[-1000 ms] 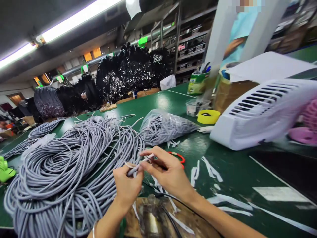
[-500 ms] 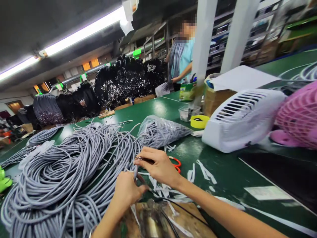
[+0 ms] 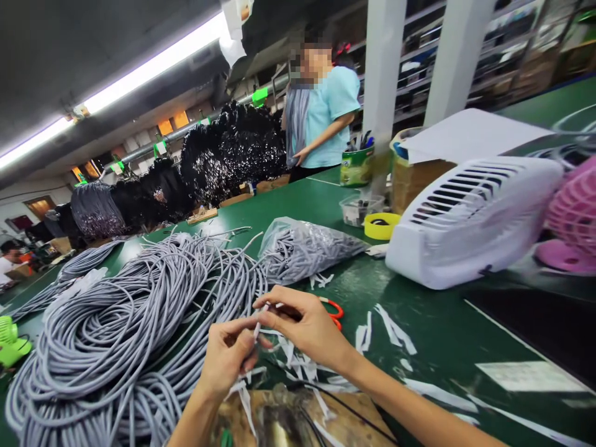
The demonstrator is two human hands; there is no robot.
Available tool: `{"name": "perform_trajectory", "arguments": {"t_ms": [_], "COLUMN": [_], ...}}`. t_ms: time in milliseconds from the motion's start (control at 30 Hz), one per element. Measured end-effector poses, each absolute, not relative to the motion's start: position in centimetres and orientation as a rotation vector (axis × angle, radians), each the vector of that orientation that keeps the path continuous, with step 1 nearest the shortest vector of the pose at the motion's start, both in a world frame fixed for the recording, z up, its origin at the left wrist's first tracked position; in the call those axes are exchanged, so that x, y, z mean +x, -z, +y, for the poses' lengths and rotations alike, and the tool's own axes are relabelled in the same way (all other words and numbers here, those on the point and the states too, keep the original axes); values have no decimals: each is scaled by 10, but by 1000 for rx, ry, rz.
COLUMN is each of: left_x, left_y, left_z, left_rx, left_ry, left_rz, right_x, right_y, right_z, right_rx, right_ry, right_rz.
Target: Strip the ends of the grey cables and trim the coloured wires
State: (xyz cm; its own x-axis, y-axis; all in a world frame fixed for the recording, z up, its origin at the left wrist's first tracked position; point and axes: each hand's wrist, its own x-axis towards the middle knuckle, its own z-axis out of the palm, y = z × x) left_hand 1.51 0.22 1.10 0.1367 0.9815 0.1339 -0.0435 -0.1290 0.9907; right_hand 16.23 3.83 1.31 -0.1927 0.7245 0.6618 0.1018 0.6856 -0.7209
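Between my two hands, a thin light-grey piece that looks like a cable end (image 3: 257, 329) stands tilted; where it leads is hidden by my fingers. My left hand (image 3: 229, 351) is closed, thumb and fingers pinching its lower part. The fingertips of my right hand (image 3: 298, 320) close around its upper end. Just left of my hands lies a big coiled heap of grey cables (image 3: 116, 323). Behind them sits a clear plastic bag (image 3: 307, 248) full of short grey pieces. Red-handled scissors (image 3: 334, 310) lie partly hidden behind my right hand.
A stained wooden board (image 3: 358, 413) with a metal device lies below my hands. White strips (image 3: 395, 329) are scattered at right. Beyond are yellow tape (image 3: 380, 226), a white fan housing (image 3: 465, 230) and a pink fan (image 3: 575, 214). A person (image 3: 326, 118) with cables over the shoulder stands behind the table.
My hands have come together on the thin grey piece, the left thumb folding in to pinch. The view has shifted slightly left, and the person behind has moved left.
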Motion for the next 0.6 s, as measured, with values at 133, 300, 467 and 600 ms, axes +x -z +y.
{"name": "perform_trajectory", "arguments": {"t_ms": [133,300,467,600], "left_x": [13,10,7,7], "left_y": [-14,-17,-17,-17], "left_z": [0,-6,-11,-12], "left_rx": [1372,1829,2208,2182], "left_ry": [-1245,-1302,-1168,-1313], "left_rz": [1118,1276,1152,1256], "right_x": [167,169,159,158], "right_y": [-15,-19,-17,-17], "right_z": [37,35,35,32], "right_rx": [-622,-547,-681,-689], "right_ry": [-577,-692,-1034,-1061], "right_rz": [-1705,-1833,-1746,-1788]}}
